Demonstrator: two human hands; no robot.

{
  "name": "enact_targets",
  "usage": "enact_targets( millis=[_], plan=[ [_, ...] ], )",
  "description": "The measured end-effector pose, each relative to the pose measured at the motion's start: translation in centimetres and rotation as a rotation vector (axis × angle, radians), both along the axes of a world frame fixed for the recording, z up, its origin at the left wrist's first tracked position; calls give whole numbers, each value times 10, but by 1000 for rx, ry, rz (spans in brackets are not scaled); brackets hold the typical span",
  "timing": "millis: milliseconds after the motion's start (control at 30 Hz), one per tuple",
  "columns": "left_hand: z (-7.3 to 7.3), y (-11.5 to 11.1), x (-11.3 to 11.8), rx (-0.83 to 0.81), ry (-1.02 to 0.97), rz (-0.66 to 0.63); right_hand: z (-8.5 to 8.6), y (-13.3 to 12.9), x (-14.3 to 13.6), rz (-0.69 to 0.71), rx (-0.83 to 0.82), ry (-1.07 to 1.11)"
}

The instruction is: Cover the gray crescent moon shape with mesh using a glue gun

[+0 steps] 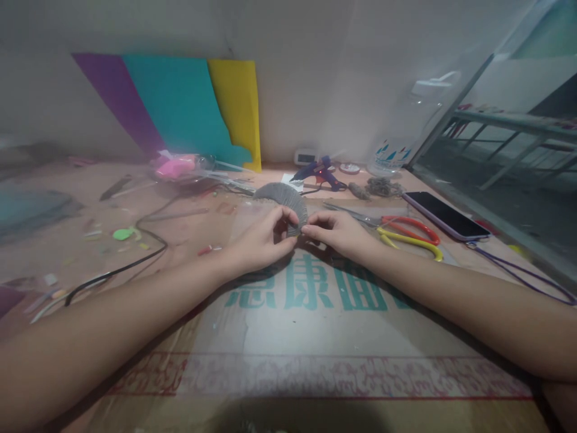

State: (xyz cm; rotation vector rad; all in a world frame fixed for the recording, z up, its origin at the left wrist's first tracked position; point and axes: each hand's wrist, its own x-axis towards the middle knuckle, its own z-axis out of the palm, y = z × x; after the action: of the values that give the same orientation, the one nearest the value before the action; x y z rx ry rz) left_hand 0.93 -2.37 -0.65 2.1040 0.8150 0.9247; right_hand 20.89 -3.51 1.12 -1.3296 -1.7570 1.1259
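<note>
A grey crescent [278, 193], its surface ribbed as if wound with yarn, is held up over the work surface. My left hand [264, 239] is closed around its lower right part, with the thumb below and the fingers curled over the inner side. At the crescent's lower tip, my right hand [342, 233] pinches thumb and forefinger together. What lies between those fingertips is too small to make out. Just right of that hand rest scissors [408, 227] with one red and one yellow handle. Bunched grey yarn [383, 187] lies farther back.
A dark blue glue gun [323, 174] with a red light stands near the wall. A phone [444, 213] with a strap lies at right, and a clear bottle [391, 153] behind it. Coloured sheets [180, 102] lean on the wall. A black cable [151, 237] crosses scraps at left.
</note>
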Motion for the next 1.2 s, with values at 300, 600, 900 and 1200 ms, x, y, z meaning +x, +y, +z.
enact_targets(
  millis=[300,600,900,1200],
  plan=[
    [-3,3,0,-12,-80,37,-1,-1,0,-38,30,67],
    [-4,4,0,76,11,71,-2,1,-1,-15,14,45],
    [-2,2,1,40,-26,71,-1,-1,-1,-14,16,5],
    [-4,5,0,7,-37,62,-2,-1,-1,-25,13,59]
  ],
)
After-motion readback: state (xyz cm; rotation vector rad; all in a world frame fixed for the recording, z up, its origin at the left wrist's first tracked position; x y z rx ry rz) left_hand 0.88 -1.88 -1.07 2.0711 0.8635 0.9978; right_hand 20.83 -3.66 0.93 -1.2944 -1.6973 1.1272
